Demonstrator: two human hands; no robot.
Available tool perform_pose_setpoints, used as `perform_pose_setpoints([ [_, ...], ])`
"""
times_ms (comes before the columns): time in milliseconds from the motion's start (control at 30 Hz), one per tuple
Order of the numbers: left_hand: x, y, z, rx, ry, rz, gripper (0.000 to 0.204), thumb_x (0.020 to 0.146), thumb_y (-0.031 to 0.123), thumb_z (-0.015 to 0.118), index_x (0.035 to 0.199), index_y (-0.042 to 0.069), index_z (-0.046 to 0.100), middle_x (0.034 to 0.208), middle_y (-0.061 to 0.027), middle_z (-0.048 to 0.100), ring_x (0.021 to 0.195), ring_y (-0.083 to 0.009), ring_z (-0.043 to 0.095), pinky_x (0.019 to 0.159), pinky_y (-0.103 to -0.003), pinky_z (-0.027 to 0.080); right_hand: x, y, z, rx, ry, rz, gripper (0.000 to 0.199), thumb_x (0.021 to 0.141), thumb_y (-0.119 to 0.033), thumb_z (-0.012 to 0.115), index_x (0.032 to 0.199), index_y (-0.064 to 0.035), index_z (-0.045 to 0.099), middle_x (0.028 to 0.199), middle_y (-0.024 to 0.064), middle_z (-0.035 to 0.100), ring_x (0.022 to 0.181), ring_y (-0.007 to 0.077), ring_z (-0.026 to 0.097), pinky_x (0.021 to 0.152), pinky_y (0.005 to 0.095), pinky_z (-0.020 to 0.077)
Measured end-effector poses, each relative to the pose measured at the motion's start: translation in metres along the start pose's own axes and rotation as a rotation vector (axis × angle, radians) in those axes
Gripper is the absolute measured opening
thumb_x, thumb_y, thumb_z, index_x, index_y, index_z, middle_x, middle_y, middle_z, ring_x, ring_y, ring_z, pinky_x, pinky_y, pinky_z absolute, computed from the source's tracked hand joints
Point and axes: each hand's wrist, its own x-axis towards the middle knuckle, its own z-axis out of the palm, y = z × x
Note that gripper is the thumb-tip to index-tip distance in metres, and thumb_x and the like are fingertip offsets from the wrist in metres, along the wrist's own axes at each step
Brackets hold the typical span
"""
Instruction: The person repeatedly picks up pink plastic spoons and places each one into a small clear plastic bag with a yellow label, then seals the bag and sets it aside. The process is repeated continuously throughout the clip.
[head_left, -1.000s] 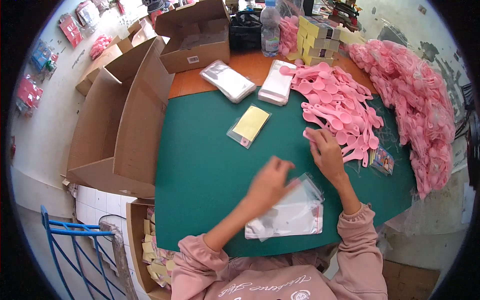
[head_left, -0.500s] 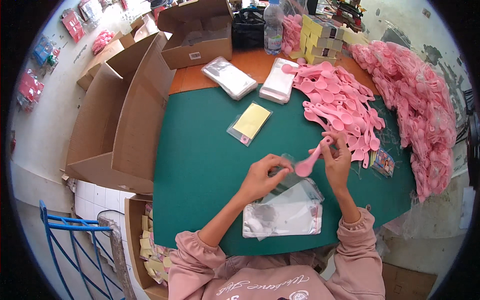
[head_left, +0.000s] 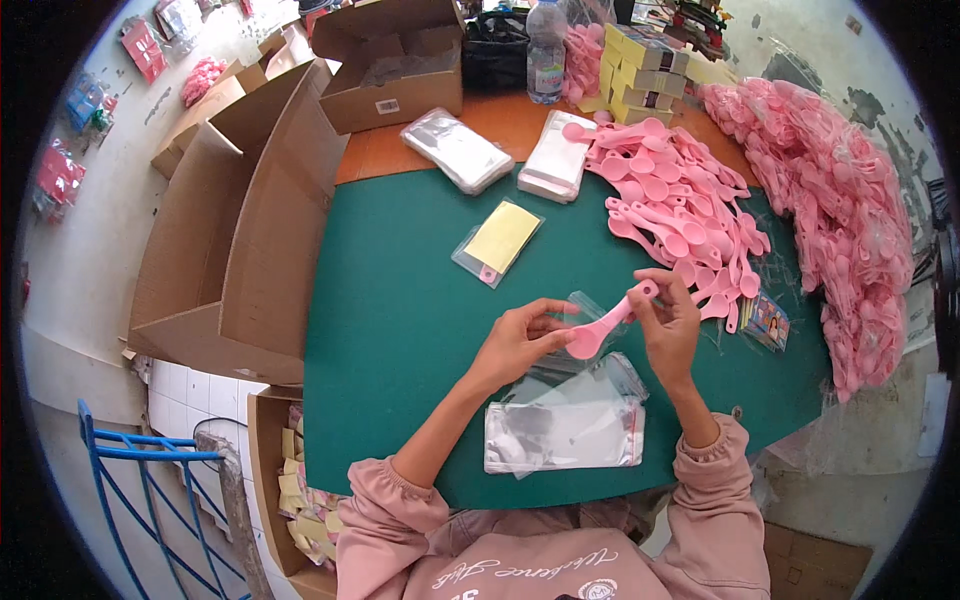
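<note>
Between my hands is a pink plastic spoon (head_left: 608, 324), its bowl to the left and its holed handle end to the right. My right hand (head_left: 670, 325) pinches it by the handle. My left hand (head_left: 518, 345) is closed on a clear plastic bag (head_left: 588, 303), and the spoon's bowl lies against its fingertips. How far the bowl is inside the bag I cannot tell. Below my hands lies a stack of clear bags (head_left: 565, 440), with some loose ones skewed on top. Farther off, a packed bag (head_left: 500, 240) holds a yellow card and something pink.
A heap of pink spoons (head_left: 680, 200) covers the mat's far right, beside a bulky pile of bagged spoons (head_left: 820, 220). Two bag stacks (head_left: 458, 150) lie at the back. Cardboard boxes (head_left: 270, 230) stand left, a water bottle (head_left: 545, 60) and yellow card bundles (head_left: 642, 75) behind.
The spoon has moved left and a little down, so its bowl is now at my left fingertips. My right hand has followed it slightly leftward.
</note>
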Motion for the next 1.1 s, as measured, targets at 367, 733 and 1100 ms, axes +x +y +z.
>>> perform_pose_setpoints([
  [367,-0.006,0.021,-0.007,-0.127,-0.26,-0.1,0.039,0.093,0.03,0.041,0.106,-0.004,0.056,0.092,-0.006,0.062,0.079,-0.0097,0.057,0.07,-0.022,0.047,-0.002,-0.001,0.005,0.111,-0.098,-0.055,0.028,0.087,-0.025,0.054,0.097,-0.001,0.044,0.077,0.0073,0.059,0.067,0.0088,0.055,0.059,0.0207,0.045],
  [733,-0.016,0.052,-0.018,-0.285,-0.128,-0.114,0.038,0.094,0.025,0.035,0.11,-0.006,0.05,0.097,-0.0171,0.06,0.086,-0.0209,0.061,0.073,-0.03,0.052,0.015,-0.028,-0.07,-0.34,-0.352,-0.174,0.051,0.089,-0.046,0.036,0.106,-0.0038,0.058,0.117,0.0125,0.05,0.101,0.024,0.051,0.088,0.0356,0.039],
  [1100,-0.006,0.04,-0.03,-0.287,-0.214,-0.164,0.036,0.094,0.024,0.037,0.111,-0.004,0.05,0.097,-0.0157,0.061,0.084,-0.017,0.061,0.069,-0.026,0.052,0.001,0.052,-0.267,-1.317,0.518,0.266,0.033,0.074,-0.03,0.059,0.086,0.0003,0.056,0.084,0.0188,0.061,0.08,0.0376,0.057,0.069,0.043,0.0434],
])
